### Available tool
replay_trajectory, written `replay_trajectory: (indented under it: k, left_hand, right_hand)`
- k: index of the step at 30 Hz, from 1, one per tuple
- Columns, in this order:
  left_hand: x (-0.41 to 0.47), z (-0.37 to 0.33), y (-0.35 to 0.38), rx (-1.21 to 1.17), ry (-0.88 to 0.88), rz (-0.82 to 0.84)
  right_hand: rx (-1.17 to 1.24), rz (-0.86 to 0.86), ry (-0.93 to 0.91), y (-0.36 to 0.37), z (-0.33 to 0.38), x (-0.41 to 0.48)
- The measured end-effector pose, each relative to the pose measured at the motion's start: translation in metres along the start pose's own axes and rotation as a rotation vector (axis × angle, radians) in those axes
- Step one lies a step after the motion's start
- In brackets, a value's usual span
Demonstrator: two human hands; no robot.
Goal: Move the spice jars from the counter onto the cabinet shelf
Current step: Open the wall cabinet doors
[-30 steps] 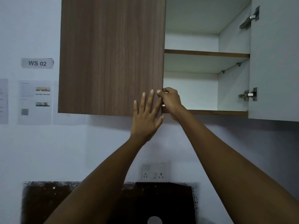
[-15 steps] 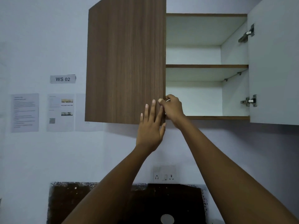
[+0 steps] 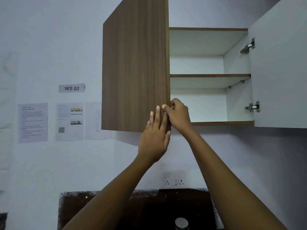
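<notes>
Left cabinet door (image 3: 135, 72), half open: left hand (image 3: 153, 138) lay spread flat against its face to steady it, right hand (image 3: 178, 114) pinched its free edge to swing it, shelf (image 3: 210, 75) bare, one jar (image 3: 181, 223) waiting below on the counter (image 3: 93, 208).

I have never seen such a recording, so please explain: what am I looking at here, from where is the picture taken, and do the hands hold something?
The picture comes from a camera worn on a person's head, looking up at a wall cabinet. There is no machine, only two bare hands. The left hand lies flat, fingers spread, on the wooden left door. The right hand pinches that door's free edge. Neither holds a jar. The right door stands wide open, and the shelf and the cabinet floor show nothing on them. At the bottom edge, a round jar lid shows on the dark counter.
</notes>
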State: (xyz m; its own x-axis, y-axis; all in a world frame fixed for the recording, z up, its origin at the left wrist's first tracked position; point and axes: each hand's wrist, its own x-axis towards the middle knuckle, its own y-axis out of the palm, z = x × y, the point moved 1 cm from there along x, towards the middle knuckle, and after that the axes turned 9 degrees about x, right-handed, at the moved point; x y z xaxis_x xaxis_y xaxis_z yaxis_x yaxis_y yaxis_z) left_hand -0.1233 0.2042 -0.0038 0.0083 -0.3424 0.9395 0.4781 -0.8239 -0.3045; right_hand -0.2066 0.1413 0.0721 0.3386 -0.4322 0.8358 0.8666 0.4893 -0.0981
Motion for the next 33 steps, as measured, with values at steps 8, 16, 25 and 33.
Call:
replay_trajectory:
  k: [8,16,25,33]
  left_hand:
    - [-0.025,0.022,-0.069,-0.054,0.016,-0.099]
    - [-0.057,0.064,-0.139,-0.159,-0.042,-0.229]
    - [-0.087,0.13,-0.183,-0.119,-0.173,-0.292]
    - [-0.108,0.173,-0.206,-0.096,-0.289,-0.36]
  right_hand:
    - [-0.09,-0.051,-0.087,0.034,0.052,-0.028]
    - [-0.206,-0.136,-0.206,0.09,0.114,-0.062]
    - [-0.141,-0.075,-0.31,0.164,0.167,-0.086]
    - [-0.127,-0.05,-0.389,0.219,0.191,-0.093]
